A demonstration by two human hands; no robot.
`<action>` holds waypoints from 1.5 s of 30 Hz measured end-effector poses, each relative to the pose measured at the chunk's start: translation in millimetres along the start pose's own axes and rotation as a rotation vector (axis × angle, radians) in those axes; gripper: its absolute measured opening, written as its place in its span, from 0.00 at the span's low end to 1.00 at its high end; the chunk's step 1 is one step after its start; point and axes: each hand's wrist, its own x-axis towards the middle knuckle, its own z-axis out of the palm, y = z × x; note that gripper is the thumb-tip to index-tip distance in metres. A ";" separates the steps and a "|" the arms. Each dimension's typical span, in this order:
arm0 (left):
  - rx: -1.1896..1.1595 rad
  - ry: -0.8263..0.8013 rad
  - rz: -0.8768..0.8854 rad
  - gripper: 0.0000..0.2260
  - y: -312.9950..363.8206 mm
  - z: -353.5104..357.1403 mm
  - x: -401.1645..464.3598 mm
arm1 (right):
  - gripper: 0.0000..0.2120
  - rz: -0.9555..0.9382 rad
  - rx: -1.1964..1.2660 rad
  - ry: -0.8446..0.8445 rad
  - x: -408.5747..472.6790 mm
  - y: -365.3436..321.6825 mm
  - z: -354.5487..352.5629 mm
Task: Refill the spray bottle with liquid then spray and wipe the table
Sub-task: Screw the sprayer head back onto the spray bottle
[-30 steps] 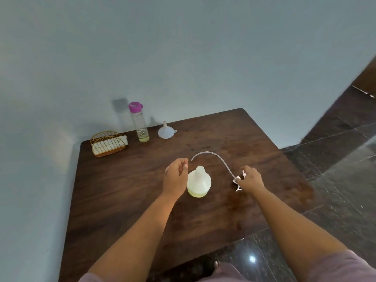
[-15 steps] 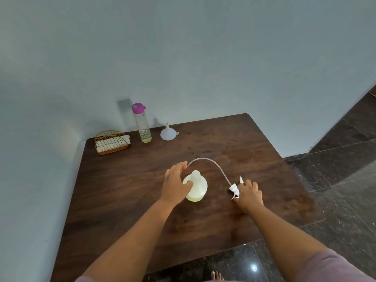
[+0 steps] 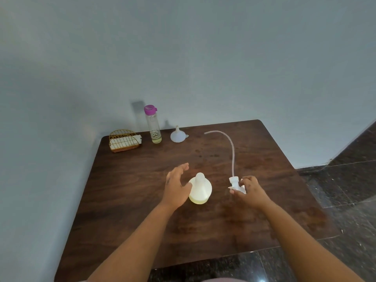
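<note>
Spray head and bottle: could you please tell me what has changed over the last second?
The right hand, holding the spray head, has swung its tube away from the spray bottle to point toward the wall. The left hand has opened beside the bottle. Funnel, purple-capped bottle and wire holder stayed put.

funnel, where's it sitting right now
In the head view the white funnel sits upside down at the table's far edge, just right of the purple-capped bottle, well beyond both hands.

Partly hidden and cut off

Spray head half covered by right hand; counter's near edge cropped at frame bottom.
</note>
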 end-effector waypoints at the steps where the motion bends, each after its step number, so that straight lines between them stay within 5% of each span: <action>1: -0.025 0.058 0.011 0.26 4.0 -3.3 2.5 | 0.28 -0.033 -0.019 -0.054 -2.7 -9.1 -14.3; 5: 0.099 0.205 0.132 0.24 29.8 -20.0 20.2 | 0.29 -0.129 -0.204 -0.182 -20.7 -50.5 -71.6; 10: 0.426 0.034 0.163 0.34 46.2 -36.2 41.3 | 0.25 -0.173 -0.459 -0.219 -51.7 -96.7 -125.1; 17: 0.218 -0.119 0.057 0.33 44.3 -24.5 48.9 | 0.22 -0.250 -0.470 -0.205 -76.5 -123.6 -142.7; 21: 0.082 -0.155 -0.086 0.22 39.0 -16.7 45.6 | 0.20 -0.319 -0.414 -0.148 -82.0 -134.4 -143.7; 24: -0.111 -0.110 -0.096 0.13 34.7 -15.7 43.5 | 0.18 -0.388 -0.314 -0.017 -86.7 -139.4 -145.8; 28: -0.295 -0.137 -0.109 0.10 33.0 -13.0 38.9 | 0.18 -0.566 -0.113 0.249 -86.3 -146.0 -139.1; 32: -0.418 -0.114 -0.139 0.09 33.9 -2.5 35.8 | 0.18 -0.691 -0.018 0.333 -80.9 -153.7 -119.2; 45: -0.194 -0.009 -0.152 0.12 19.9 14.8 42.6 | 0.19 -0.792 -0.023 0.296 -71.4 -154.5 -99.9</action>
